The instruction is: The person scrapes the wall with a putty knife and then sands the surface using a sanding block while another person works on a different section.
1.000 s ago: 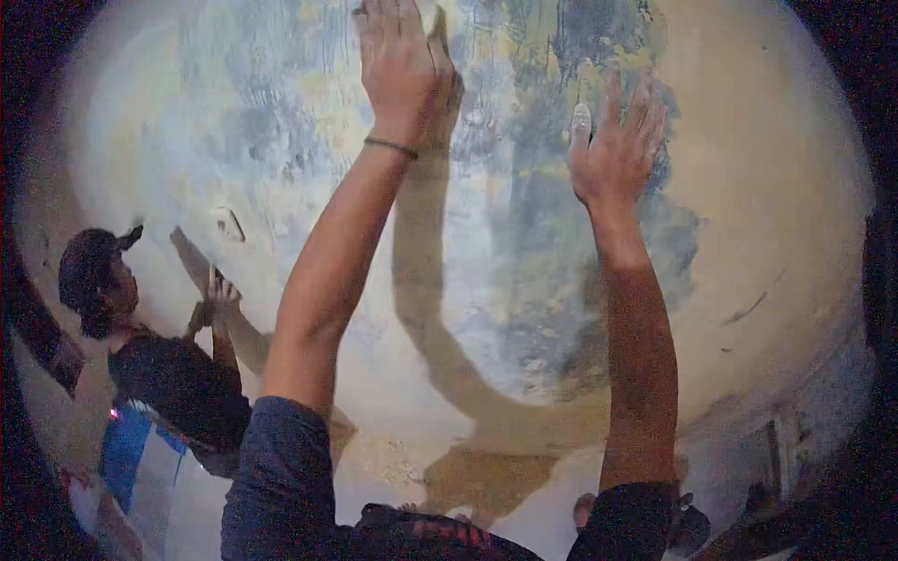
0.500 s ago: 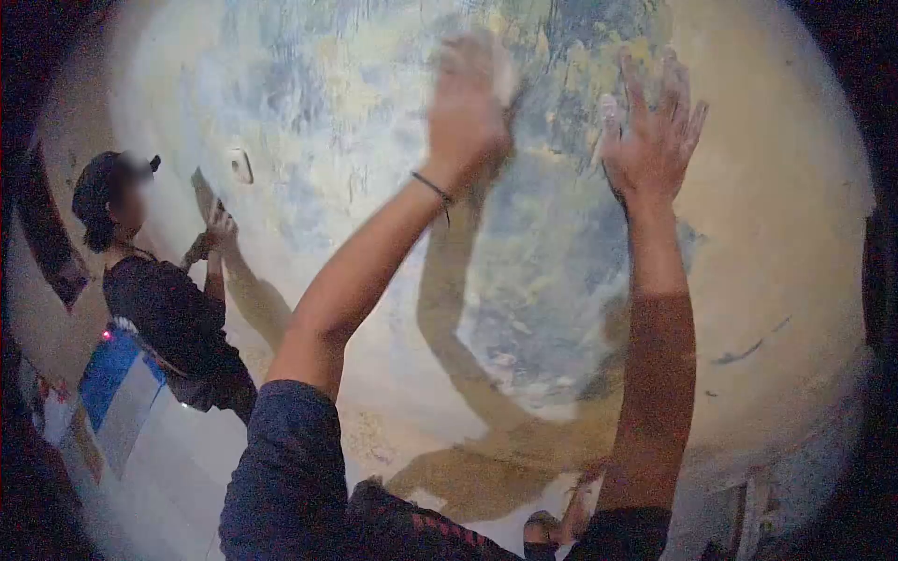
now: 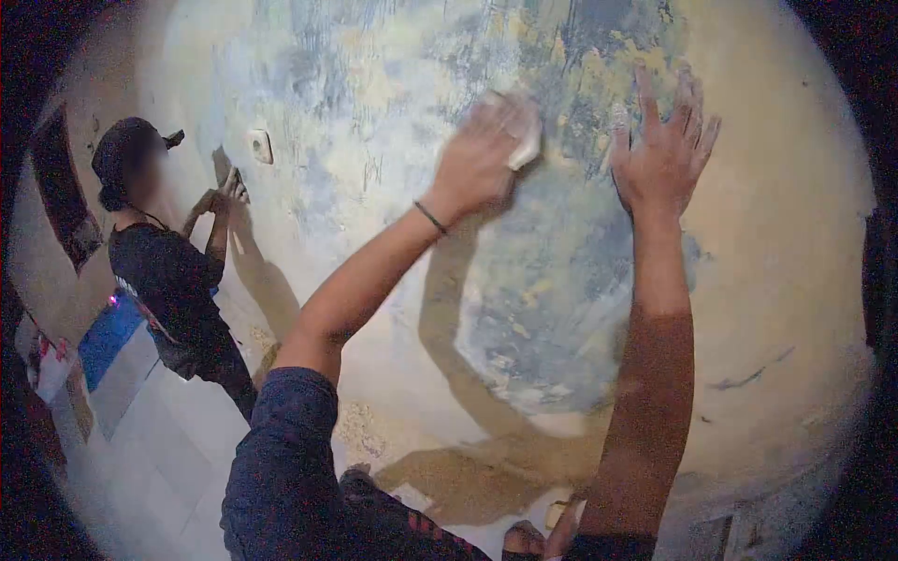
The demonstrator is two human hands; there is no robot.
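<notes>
The wall before me is mottled blue-grey, white and yellow, with scraped patches. My left hand, with a dark band at the wrist, is wrapped over a whitish pad pressed against the wall. Only the pad's right edge shows past the blurred fingers; its exact kind is hidden. Further right, my right hand lies with its fingers spread against the wall, by the boundary of the blue-grey patch and the plain yellowish part. Pale dust coats its fingertips.
To the left a person in a dark cap and shirt stands facing the wall, both hands raised to it. A wall socket sits between that person and my left arm. Pale floor tiles lie below, with a blue object behind the person.
My left hand has moved down and a little right over the wall with the pad. My right hand stays spread in place. The view has shifted slightly.
</notes>
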